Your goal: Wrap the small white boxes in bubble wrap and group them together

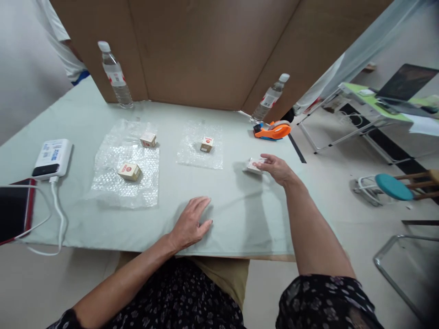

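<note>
Left hand [190, 224]: open, palm down, fingers spread flat on the worktop [240, 205], holding nothing.
Right hand [277, 169]: reached forward, fingers partly curled, tips touching the box [253, 165]; whether the grip is closed cannot be told.
Box: on the worktop, at the right hand's fingertips, well right of the left hand.
Small wrap [192, 153]: bubble sheet left of the right hand, carrying the middle box [206, 144].
Large wrap [120, 187]: ahead-left of the left hand, carrying the far box [148, 140] and the near box [129, 171].
Tape dispenser [272, 130]: orange, just beyond the right hand.
Bottles: one [115, 75] far left, one [270, 97] behind the dispenser.
Power bank [53, 157]: far left of the left hand, cable attached.
</note>
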Tool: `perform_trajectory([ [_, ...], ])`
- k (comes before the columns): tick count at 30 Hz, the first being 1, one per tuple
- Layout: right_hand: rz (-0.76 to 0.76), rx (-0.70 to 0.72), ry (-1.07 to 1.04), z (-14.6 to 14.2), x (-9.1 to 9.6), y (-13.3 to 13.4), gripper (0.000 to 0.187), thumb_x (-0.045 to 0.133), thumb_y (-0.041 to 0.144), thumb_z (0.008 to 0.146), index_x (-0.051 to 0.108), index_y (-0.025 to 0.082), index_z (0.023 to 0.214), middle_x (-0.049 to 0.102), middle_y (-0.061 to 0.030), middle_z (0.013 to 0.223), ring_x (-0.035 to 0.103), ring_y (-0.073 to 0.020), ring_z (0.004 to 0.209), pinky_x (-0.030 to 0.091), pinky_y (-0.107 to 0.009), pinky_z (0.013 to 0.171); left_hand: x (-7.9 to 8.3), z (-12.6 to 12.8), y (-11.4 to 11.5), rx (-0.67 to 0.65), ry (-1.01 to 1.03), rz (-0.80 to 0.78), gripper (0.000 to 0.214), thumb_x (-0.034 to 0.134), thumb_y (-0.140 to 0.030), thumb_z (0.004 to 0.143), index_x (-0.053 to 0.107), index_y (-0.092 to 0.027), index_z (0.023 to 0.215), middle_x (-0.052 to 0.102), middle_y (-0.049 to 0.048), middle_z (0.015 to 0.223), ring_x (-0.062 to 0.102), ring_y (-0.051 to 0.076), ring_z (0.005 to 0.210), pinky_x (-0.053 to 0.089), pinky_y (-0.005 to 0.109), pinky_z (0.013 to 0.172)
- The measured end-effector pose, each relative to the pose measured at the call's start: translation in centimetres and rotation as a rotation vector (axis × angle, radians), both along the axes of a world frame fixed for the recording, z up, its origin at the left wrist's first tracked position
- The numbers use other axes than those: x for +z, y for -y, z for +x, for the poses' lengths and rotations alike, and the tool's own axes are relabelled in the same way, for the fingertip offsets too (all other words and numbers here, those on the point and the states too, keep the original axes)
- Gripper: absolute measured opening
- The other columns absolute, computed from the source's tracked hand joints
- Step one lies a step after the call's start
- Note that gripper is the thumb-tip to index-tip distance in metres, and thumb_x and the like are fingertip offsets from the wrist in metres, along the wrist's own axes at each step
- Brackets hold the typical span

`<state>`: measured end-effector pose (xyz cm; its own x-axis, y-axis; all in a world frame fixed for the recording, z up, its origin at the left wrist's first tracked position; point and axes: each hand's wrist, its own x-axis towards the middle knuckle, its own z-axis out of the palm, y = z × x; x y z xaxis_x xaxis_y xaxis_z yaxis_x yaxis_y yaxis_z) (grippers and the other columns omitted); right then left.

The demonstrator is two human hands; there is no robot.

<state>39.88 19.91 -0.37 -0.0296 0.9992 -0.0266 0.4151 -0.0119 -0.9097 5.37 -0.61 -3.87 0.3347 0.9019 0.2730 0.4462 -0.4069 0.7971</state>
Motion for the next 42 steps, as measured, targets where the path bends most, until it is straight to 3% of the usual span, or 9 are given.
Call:
perform_trajectory([
  [3,0.051,-0.01,0.11,1.0,0.2,-1.0,0.043,0.081,0.047,0.065,0.07,0.022,0.098,0.07,-0.0088,0.085,0.068,-0.026,0.077,0.053,-0.049,0.077,0.1,0.1,-0.2,0.019,-0.034,0.047,0.053,0.059,-0.021,0.085,0.05,-0.018,0.138,0.057,0.016,0.137,0.051,0.029,0.129,0.045,0.055,0.109],
  [7,0.226,-0.083,0.294,-0.3,1.5,-0.7,0.043,0.077,0.048,0.071,0.068,0.022,0.104,0.069,-0.0163,0.109,0.063,-0.0333,0.105,0.048,-0.054,0.091,1.6,-0.5,-3.1,0.105,-0.174,0.142,0.037,0.058,-0.018,0.086,0.062,-0.017,0.122,0.06,0.0159,0.132,0.052,0.03,0.125,0.046,0.053,0.107],
  [10,0.328,-0.055,0.355,-4.5,2.0,-0.4,0.042,0.073,0.043,0.077,0.067,0.018,0.109,0.064,-0.0193,0.125,0.055,-0.0366,0.121,0.038,-0.057,0.107,2.9,-0.9,-7.2,0.213,-0.365,0.241,0.035,0.056,-0.011,0.084,0.065,-0.017,0.117,0.059,0.0159,0.131,0.049,0.033,0.127,0.042,0.054,0.108],
  [14,0.402,0.129,0.514,-13.4,1.3,-0.9,0.049,0.075,0.031,0.075,0.062,0.02,0.121,0.059,-0.0137,0.136,0.05,-0.036,0.128,0.035,-0.057,0.111,3.3,-1.0,-13.0,0.342,-0.55,0.287,0.038,0.054,-0.005,0.078,0.068,-0.015,0.112,0.061,0.019,0.124,0.046,0.038,0.127,0.038,0.058,0.104],
  [17,0.323,0.129,0.677,-18.7,0.8,-2.7,0.069,0.073,0.024,0.075,0.048,0.017,0.139,0.05,-0.0181,0.146,0.047,-0.0387,0.13,0.038,-0.057,0.107,2.7,-0.8,-16.0,0.311,-0.616,0.29,0.031,0.048,-0.005,0.082,0.072,-0.014,0.1,0.064,0.0208,0.113,0.05,0.038,0.119,0.038,0.058,0.1],
  [20,0.232,0.157,0.693,-20.5,1.1,-4.5,0.067,0.07,0.02,0.076,0.048,0.016,0.139,0.054,-0.0174,0.142,0.05,-0.0373,0.128,0.041,-0.054,0.105,2.4,-0.7,-17.1,0.261,-0.607,0.282,0.029,0.047,-0.006,0.085,0.074,-0.015,0.087,0.065,0.0202,0.108,0.053,0.035,0.112,0.038,0.057,0.099],
  [26,0.242,0.319,0.651,-18.2,1.7,-2.5,0.047,0.072,0.02,0.074,0.062,0.019,0.12,0.069,-0.0104,0.123,0.063,-0.0294,0.11,0.049,-0.044,0.097,2.9,-0.6,-12.9,0.165,-0.512,0.319,0.024,0.05,-0.005,0.085,0.072,-0.015,0.085,0.066,0.0168,0.109,0.055,0.03,0.109,0.04,0.052,0.099],
  [35,0.293,0.406,0.453,-16.4,0.1,10.9,0.049,0.072,0.028,0.074,0.06,0.023,0.121,0.069,-0.0102,0.119,0.065,-0.0303,0.109,0.05,-0.048,0.095,1.8,-3.3,0.1,0.077,-0.448,0.419,0.019,0.053,-0.007,0.089,0.069,-0.017,0.095,0.068,0.0106,0.11,0.057,0.027,0.113,0.041,0.051,0.106],
  [42,0.317,0.344,0.393,-18.1,0.3,14.5,0.043,0.069,0.029,0.078,0.06,0.024,0.12,0.068,-0.0106,0.12,0.063,-0.0306,0.111,0.05,-0.049,0.095,1.7,-4.2,2.3,0.08,-0.418,0.385,0.019,0.054,-0.009,0.089,0.07,-0.017,0.094,0.067,0.0115,0.11,0.059,0.027,0.111,0.046,0.051,0.101],
])
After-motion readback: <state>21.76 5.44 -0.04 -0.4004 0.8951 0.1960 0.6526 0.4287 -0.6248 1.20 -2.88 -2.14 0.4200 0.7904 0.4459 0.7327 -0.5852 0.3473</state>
